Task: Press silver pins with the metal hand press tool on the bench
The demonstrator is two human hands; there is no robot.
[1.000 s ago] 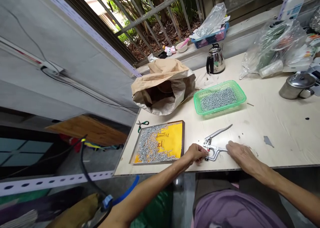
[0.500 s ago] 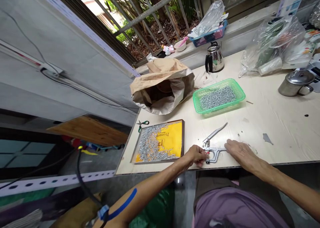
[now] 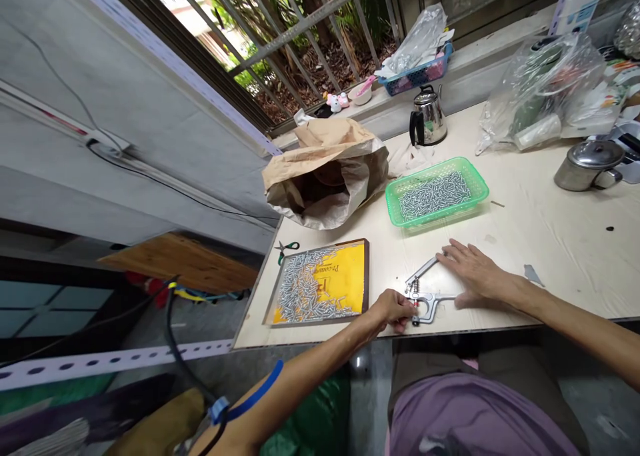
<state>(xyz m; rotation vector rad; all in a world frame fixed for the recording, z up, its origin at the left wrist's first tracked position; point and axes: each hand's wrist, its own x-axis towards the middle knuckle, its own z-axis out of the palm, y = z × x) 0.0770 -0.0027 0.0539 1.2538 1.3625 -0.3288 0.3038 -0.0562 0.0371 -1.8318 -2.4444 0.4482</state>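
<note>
One pale wooden table (image 3: pixel 520 219) spans centre and right, below a barred window (image 3: pixel 305 25) at the top. At lower centre lies a silver metal hand tool (image 3: pixel 431 298) with a spring. The left hand (image 3: pixel 393 309) pinches closed at its left end, anything held too small to tell; the right hand (image 3: pixel 474 273) spreads open at its handle ends

Two hands (image 3: pixel 395 309) (image 3: pixel 475 273), one tool (image 3: pixel 433 299), two baskets (image 3: pixel 440 215) (image 3: pixel 417 78), one kettle (image 3: pixel 436 124).
</note>
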